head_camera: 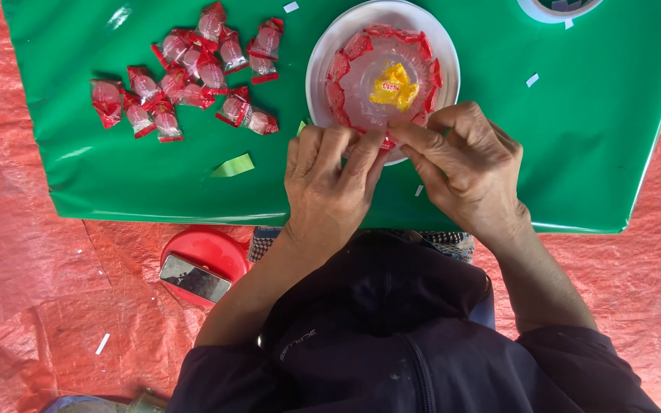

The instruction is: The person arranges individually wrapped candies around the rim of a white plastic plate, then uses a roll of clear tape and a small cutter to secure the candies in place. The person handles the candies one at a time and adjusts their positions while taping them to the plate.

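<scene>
A red-wrapped candy (386,142) is pinched between the fingertips of the left hand (329,183) and right hand (464,164) at the near rim of the white plate (319,57), where it is pressed into the ring of candies (340,67) so the circle closes. A loose candy pile (185,76) lies left of the plate.

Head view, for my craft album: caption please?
Both hands press red wrapped candies around a white plate on green paper.

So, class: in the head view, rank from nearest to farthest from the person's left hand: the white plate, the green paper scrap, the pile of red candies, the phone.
1. white plate, touching the fingertips of the left hand.
2. green paper scrap, just left.
3. phone, below left.
4. pile of red candies, upper left.
</scene>
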